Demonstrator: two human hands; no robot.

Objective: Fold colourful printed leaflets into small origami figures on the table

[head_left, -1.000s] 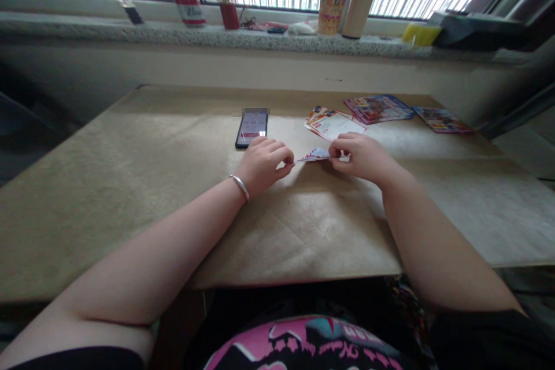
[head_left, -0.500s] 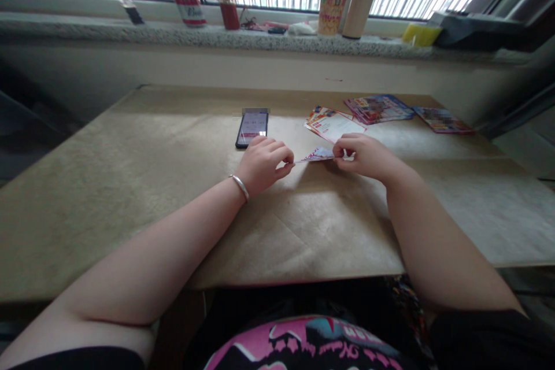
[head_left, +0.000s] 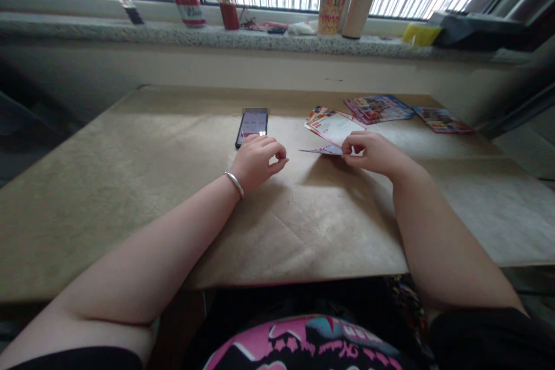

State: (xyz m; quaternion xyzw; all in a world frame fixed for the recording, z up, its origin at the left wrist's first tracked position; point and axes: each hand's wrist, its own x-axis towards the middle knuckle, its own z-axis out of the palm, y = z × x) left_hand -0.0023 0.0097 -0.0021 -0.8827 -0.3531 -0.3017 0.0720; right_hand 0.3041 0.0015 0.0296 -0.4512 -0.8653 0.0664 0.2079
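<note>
A table with a beige cover (head_left: 108,185) spreads below a speckled stone windowsill (head_left: 87,32), its far edge running alongside the wall. Over its middle, the right hand (head_left: 368,153) pinches the right end of a thin card between thumb and forefinger. The left hand (head_left: 258,163) is well apart from that card; its thumb and forefinger curl into a ring with the tips seemingly pressed together and nothing visible between them. Near the far edge, toward the far right corner, lies a fanned pile of glossy printed cards (head_left: 381,108); closer to that corner is a second printed stack (head_left: 442,119). Left of both are overlapping white-faced cards (head_left: 336,126), just beyond the right hand. A black phone (head_left: 252,123) lies toward the far edge, partly hidden by the left hand's knuckles. The pinched card (head_left: 327,150), pale with red markings, is between the hands, slightly tilted, its left end free above its shadow. A silver bangle (head_left: 235,184) circles the left wrist.
</note>
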